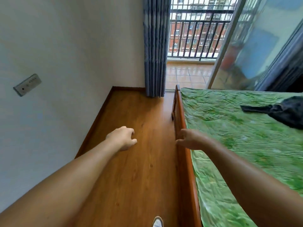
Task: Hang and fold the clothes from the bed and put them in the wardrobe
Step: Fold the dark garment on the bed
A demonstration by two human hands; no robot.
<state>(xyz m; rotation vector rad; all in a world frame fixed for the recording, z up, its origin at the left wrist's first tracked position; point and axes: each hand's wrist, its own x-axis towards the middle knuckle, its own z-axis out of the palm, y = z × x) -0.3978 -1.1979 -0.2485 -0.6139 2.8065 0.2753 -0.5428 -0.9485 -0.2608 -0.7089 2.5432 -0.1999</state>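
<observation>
A bed [185, 126] with a wooden side rail and a crumpled green sheet fills the right side. A dark garment [285, 110] lies on the sheet at the far right, partly cut off by the frame edge. My left hand [123, 138] hangs over the wooden floor with loosely curled fingers and holds nothing. Over the bed rail, my right hand [191, 139] also holds nothing, fingers loosely curled. Both hands are well short of the garment. No wardrobe is in view.
A white wall [65, 63] with a switch plate [27, 85] bounds a strip of wooden floor [131, 115] on the left. Ahead hang a blue curtain [155, 46] and an open sliding glass door [255, 46] onto a tiled balcony. My shoe [157, 222] shows at the bottom.
</observation>
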